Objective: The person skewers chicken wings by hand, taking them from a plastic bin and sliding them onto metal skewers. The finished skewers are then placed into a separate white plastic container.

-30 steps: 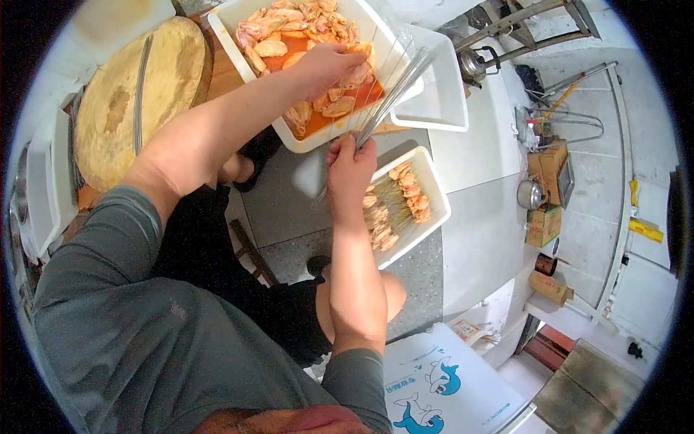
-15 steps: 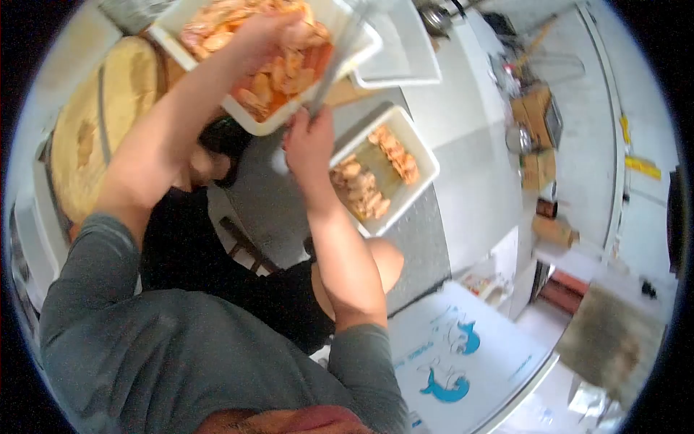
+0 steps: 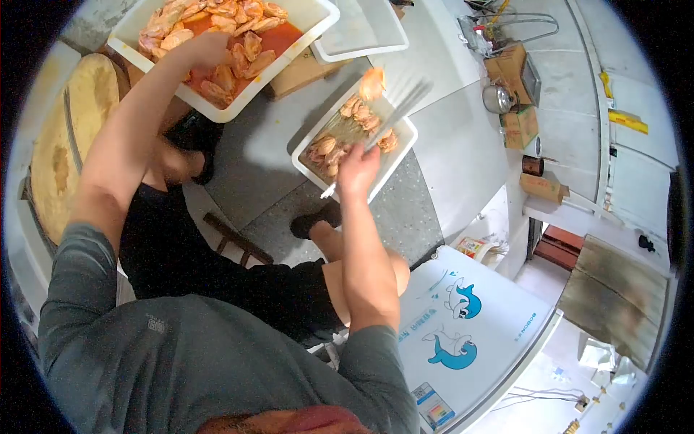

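In the large white tub point(image 3: 280, 66), orange-marinated chicken wings point(image 3: 251, 49) lie in red liquid. My left hand point(image 3: 204, 52) reaches down among them, its fingertips hidden and blurred. Over the smaller white tray point(image 3: 410, 137), my right hand point(image 3: 357, 171) is closed around thin metal skewers point(image 3: 396, 116), which blur toward the upper right. Rows of chicken wings point(image 3: 327, 154) lie in that tray. A single orange wing point(image 3: 372, 84) shows by its far rim, close to the skewers; I cannot tell if it is threaded on one.
Behind the tray stands another white tub point(image 3: 361, 52), beside a wooden board point(image 3: 303, 74) under the large tub. A round wooden chopping block point(image 3: 72, 137) is at left. A white freezer lid point(image 3: 477, 325) with blue dolphins lies lower right; a kettle point(image 3: 497, 99) and boxes stand farther right.
My right hand has swung with the skewers from the large tub's edge to over the smaller tray. My left hand stays in the large tub. The view has shifted.
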Motion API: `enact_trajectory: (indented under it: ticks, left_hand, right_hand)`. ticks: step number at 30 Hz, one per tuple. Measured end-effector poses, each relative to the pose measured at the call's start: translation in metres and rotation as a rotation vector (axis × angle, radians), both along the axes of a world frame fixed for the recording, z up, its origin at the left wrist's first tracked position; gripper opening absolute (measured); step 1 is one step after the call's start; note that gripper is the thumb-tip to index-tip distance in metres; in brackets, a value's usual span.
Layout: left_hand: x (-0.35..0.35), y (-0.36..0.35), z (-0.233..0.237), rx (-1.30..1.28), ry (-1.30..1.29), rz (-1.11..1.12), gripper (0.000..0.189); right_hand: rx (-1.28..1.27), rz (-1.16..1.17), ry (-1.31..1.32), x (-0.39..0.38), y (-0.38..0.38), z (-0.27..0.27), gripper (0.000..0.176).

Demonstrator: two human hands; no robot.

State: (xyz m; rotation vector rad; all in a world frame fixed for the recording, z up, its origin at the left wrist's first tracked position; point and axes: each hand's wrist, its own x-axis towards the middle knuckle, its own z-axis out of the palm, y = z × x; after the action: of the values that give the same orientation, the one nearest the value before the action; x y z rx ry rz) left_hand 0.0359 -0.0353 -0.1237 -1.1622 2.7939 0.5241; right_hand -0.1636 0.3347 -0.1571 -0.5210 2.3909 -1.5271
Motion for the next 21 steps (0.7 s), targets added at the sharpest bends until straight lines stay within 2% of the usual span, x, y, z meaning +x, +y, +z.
enact_trajectory:
  ticks: [2,3,4,6,8,9,11,12,13,15,16,18,20,21]
  left_hand:
    - [-0.006,0.023,0.038,0.219,-0.189,-0.066,0.044]
    - [-0.009,0.032,0.052,0.328,-0.286,-0.104,0.050]
    - [-0.011,0.034,0.046,0.294,-0.282,-0.120,0.049]
    - [-0.012,0.034,0.030,0.225,-0.271,-0.137,0.048]
    - [-0.016,0.056,0.068,0.277,-0.327,-0.084,0.046]
    - [-0.018,0.064,0.080,0.303,-0.356,-0.056,0.044]
    - [-0.011,0.050,0.042,0.230,-0.333,-0.108,0.046]
    - [-0.008,0.044,0.029,0.193,-0.322,-0.134,0.047]
    - [-0.010,0.048,0.037,0.192,-0.332,-0.113,0.045]
    - [-0.017,0.061,0.058,0.196,-0.348,-0.077,0.042]
    - [-0.014,0.057,0.046,0.157,-0.285,-0.054,0.039]
    - [-0.003,0.045,0.012,0.081,-0.159,-0.012,0.035]
    - [-0.006,0.044,0.015,0.059,-0.297,-0.099,0.031]
    - [-0.007,0.046,0.019,0.050,-0.364,-0.147,0.029]
  right_hand:
    - [0.253,-0.020,0.270,-0.022,0.030,-0.028,0.013]
    - [0.292,-0.089,-0.117,-0.017,0.034,-0.002,0.018]
    - [0.302,-0.087,-0.062,-0.024,0.042,-0.009,0.019]
    - [0.318,-0.067,0.052,-0.050,0.060,-0.058,0.021]
    - [0.311,-0.109,-0.034,-0.083,0.075,-0.138,0.021]
    - [0.291,-0.113,-0.068,-0.084,0.067,-0.139,0.021]
    - [0.351,-0.136,-0.059,-0.080,0.055,-0.140,0.022]
    - [0.395,-0.024,0.027,-0.088,0.057,-0.167,0.022]
    - [0.435,0.089,0.117,-0.104,0.065,-0.215,0.021]
    - [0.569,0.033,0.005,-0.110,0.042,-0.223,0.019]
    - [0.639,0.010,-0.051,-0.115,0.031,-0.233,0.019]
    - [0.450,-0.081,-0.101,-0.121,0.025,-0.261,0.018]
    - [0.267,-0.175,-0.152,-0.125,0.030,-0.295,0.017]
    - [0.269,-0.211,-0.150,-0.121,0.031,-0.293,0.016]
